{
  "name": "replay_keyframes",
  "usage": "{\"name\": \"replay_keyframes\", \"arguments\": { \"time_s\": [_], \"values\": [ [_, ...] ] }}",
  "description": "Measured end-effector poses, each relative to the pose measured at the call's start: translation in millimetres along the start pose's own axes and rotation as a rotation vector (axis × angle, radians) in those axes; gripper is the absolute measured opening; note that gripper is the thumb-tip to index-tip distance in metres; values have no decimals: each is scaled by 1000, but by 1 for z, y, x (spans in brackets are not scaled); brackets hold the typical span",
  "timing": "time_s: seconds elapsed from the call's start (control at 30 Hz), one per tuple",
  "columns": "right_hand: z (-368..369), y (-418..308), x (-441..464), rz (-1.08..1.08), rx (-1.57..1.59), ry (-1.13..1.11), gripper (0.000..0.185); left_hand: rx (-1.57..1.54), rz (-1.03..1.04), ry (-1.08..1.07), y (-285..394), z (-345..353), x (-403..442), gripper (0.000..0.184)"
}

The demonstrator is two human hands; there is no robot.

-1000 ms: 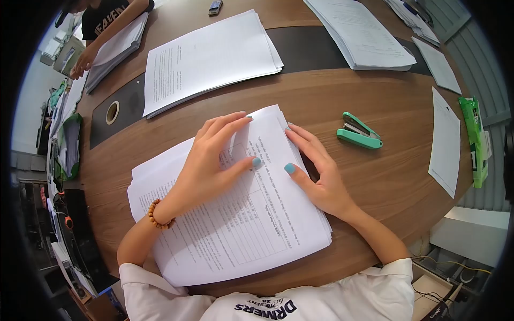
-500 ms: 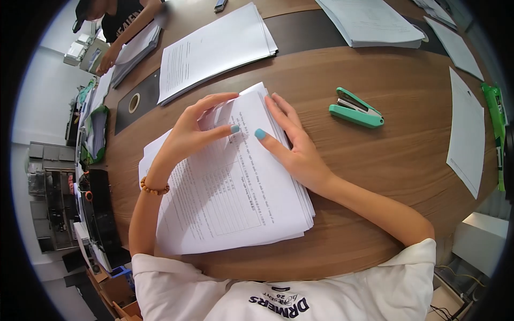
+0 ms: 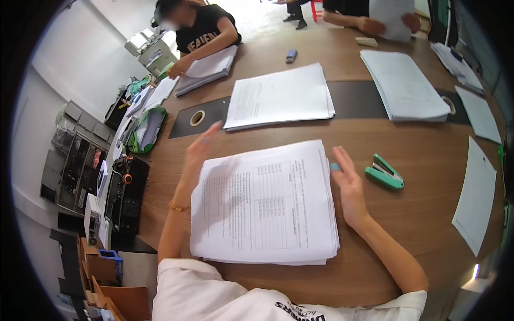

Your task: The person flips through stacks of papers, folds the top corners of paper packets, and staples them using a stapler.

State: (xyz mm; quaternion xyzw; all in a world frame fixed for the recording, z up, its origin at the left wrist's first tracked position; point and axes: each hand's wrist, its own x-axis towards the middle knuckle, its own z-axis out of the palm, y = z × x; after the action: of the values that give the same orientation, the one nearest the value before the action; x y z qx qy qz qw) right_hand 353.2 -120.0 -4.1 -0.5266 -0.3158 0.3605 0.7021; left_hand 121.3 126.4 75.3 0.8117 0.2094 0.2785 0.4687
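Observation:
A thick stack of printed paper sheets [image 3: 241, 214] lies on the table in front of me, its top page carrying a printed table. My left hand [image 3: 201, 152], slightly blurred, is at the stack's upper left corner with fingers stretched out; whether it touches the paper I cannot tell. Along the stack's right edge my right hand [image 3: 350, 190] stands on its side, fingers extended and holding nothing. A green stapler [image 3: 385, 174] rests on the table just right of that hand.
More paper stacks lie farther back: one in the middle [image 3: 281, 96], one to the right [image 3: 404, 88]. Single sheets [image 3: 476, 198] lie at the far right. A person in a black shirt [image 3: 206, 32] handles papers [image 3: 209, 72] at the back left; another person's hands [image 3: 372, 25] hold sheets.
My hands have moved apart, off the top page to the stack's two sides. The stack now lies straighter before me. My view has tilted up, showing more of the room.

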Motion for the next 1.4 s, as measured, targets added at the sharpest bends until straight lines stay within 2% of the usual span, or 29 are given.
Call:
{"name": "replay_keyframes", "arguments": {
  "time_s": [0.03, 0.07, 0.13, 0.17, 0.23, 0.37, 0.43, 0.47, 0.53, 0.57, 0.6, 0.63, 0.73, 0.87, 0.93, 1.0, 1.1, 1.23, 1.3, 1.4],
  "values": [
    [-10, 10, 9, -80, 140, 39, 47, -187, -22, 116, -12, -21, -16, 58],
    [-14, 14, 17, -155, 282, 77, 46, -189, -9, 134, -22, -36, -28, 58],
    [-9, -9, 31, -178, 387, 46, 47, -923, -72, 407, -34, -57, -49, 67],
    [-6, -21, 36, -192, 494, 34, 47, -927, -66, 416, -39, -61, -57, 67],
    [-3, -28, 43, -200, 447, 29, 50, -1249, -97, 392, -43, -59, -65, 68],
    [1, -32, 39, -154, 435, 15, 49, -1212, -142, 291, -43, -54, -77, 68],
    [6, -33, 29, -151, 389, 11, 49, -916, -184, 285, -37, -48, -84, 65],
    [8, -34, 24, -121, 287, 10, 49, -922, -177, 283, -32, -43, -87, 65],
    [18, -39, 16, -94, 176, 7, 48, -331, -289, 320, -28, -35, -94, 58],
    [24, -42, 10, -68, -61, 46, 47, -337, -293, 321, -29, -34, -98, 58],
    [27, -43, 4, -39, -300, 81, 47, -147, -261, 285, -30, -31, -104, 54],
    [29, -40, 1, -35, -308, 75, 47, 43, -227, 247, -31, -29, -109, 51],
    [26, -26, 1, -57, -274, 61, 50, -145, -217, 164, -31, -27, -108, 49],
    [23, -12, 0, 6, -166, 3, 45, -288, -213, 174, -41, -21, -108, 47],
    [25, -12, -3, 32, -159, 19, 44, -435, -266, 257, -42, -17, -109, 48],
    [24, -15, -6, 119, -56, -10, 47, -419, -283, 287, -32, -10, -111, 49],
    [29, -22, -8, 58, -16, 16, 46, -383, -273, 307, -35, -8, -117, 52],
    [18, -16, -5, 110, -37, 34, 49, -308, -227, 303, -30, -6, -120, 54],
    [16, -14, -5, 87, -17, -5, 51, -498, -273, 294, -26, -1, -117, 53],
    [19, -14, -5, 112, 2, 20, 50, -511, -313, 237, -10, 4, -113, 54]
  ]
}}
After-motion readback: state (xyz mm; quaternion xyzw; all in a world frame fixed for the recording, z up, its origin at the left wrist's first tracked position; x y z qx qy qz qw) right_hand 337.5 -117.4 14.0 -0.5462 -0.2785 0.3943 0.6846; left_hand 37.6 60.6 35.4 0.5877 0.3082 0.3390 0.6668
